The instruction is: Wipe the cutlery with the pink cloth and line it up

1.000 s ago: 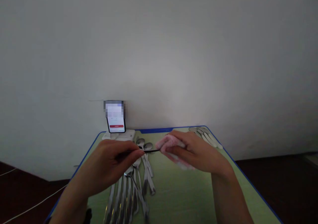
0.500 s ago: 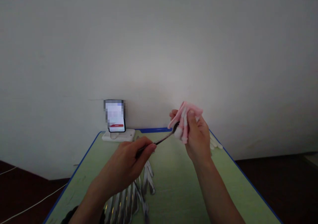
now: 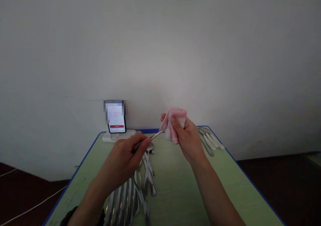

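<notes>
My left hand (image 3: pixel 126 159) is closed on the handle of a metal spoon (image 3: pixel 155 135), held above the green table (image 3: pixel 175 182). The spoon's far end disappears into a pink cloth (image 3: pixel 175 124) that my right hand (image 3: pixel 187 140) pinches around it. Both hands hover over the table's middle, the right one a little higher. Below my left hand lies a pile of several spoons (image 3: pixel 136 189), handles pointing toward me.
A second group of cutlery (image 3: pixel 209 139) lies at the table's far right corner. A phone (image 3: pixel 116 120) stands on a white stand (image 3: pixel 117 135) at the far left edge, against a pale wall. A white cable (image 3: pixel 30 209) runs over the dark floor at left.
Both hands rose from the table with the spoon and cloth. Since half a second ago the right hand with the cloth has slid left along the spoon, closer to my left hand.
</notes>
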Demonstrator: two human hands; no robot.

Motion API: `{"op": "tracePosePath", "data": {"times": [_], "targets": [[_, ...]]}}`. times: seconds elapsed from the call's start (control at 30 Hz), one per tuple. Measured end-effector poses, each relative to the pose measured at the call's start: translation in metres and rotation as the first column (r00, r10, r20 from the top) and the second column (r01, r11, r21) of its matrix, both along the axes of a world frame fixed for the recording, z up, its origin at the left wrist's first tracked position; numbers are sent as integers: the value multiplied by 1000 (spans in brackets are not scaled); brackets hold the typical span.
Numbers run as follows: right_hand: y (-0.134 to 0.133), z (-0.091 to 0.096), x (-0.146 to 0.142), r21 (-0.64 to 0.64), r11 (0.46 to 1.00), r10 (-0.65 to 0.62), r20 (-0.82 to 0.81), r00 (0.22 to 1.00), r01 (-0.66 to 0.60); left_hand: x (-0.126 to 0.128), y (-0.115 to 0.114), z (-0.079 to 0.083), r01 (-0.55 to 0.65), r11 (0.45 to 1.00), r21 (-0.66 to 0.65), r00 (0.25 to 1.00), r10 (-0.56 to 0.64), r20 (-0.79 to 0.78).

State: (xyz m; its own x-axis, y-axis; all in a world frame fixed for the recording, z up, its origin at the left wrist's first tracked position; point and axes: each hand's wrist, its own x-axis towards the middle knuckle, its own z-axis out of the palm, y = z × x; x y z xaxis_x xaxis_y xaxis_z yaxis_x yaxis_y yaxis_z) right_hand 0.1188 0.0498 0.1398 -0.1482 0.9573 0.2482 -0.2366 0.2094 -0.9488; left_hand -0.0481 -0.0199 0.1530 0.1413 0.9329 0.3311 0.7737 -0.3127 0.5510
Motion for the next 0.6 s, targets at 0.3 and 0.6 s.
{"op": "tracePosePath", "data": {"times": [0.3, 0.6], "targets": [[1, 2, 8, -18, 994, 110, 101, 989, -108, -4, 0, -1, 1, 1000, -4, 1000, -1, -8], [0, 5, 8, -47, 988, 151, 77, 986, -148, -6, 0, -1, -12, 1000, 20, 1000, 12, 0]]}}
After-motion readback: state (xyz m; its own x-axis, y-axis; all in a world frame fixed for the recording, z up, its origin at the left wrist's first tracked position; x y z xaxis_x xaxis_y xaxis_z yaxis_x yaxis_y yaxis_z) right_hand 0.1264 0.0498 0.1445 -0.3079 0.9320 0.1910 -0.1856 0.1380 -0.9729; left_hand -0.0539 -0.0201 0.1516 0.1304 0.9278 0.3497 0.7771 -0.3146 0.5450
